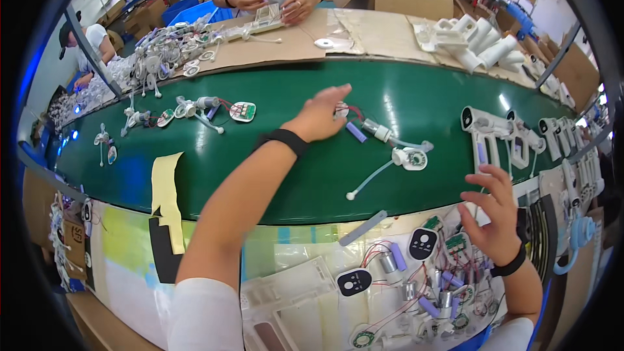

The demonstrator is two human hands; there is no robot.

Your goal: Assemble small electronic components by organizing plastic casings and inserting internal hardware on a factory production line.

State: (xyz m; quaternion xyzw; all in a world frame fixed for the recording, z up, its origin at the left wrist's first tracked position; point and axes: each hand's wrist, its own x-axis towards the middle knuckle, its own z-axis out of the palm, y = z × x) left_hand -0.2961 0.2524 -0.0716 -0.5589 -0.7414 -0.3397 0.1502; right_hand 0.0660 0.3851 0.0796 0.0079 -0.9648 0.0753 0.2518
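Closest: white housing shell (289,286) at the near edge of the table (123,257), with a pile of wired parts to its right: silver motors (388,261), purple cells (398,257), black-faced oval panels (354,282). Grey strip (363,228) angled at the table's far edge.

Left hand (320,117) reaches out above the green belt (292,188), fingers extended, right at a small white panel (340,110); can't tell if it's gripped or just touched. That panel's red wires run toward a motor unit (377,130) on the belt, purple cell (356,132) just beside it. Clear tube goes on to a white round part (409,158), nearer the belt's near edge.

Right hand (492,214) is up near the belt's near edge, right side, fingers spread and half curled, nothing visible in them. White housings (487,133) lie on the belt beyond it.

More wired assemblies (195,106) toward the belt's left end. Co-worker's hands (296,10) hold a white part (265,24) over the far table.
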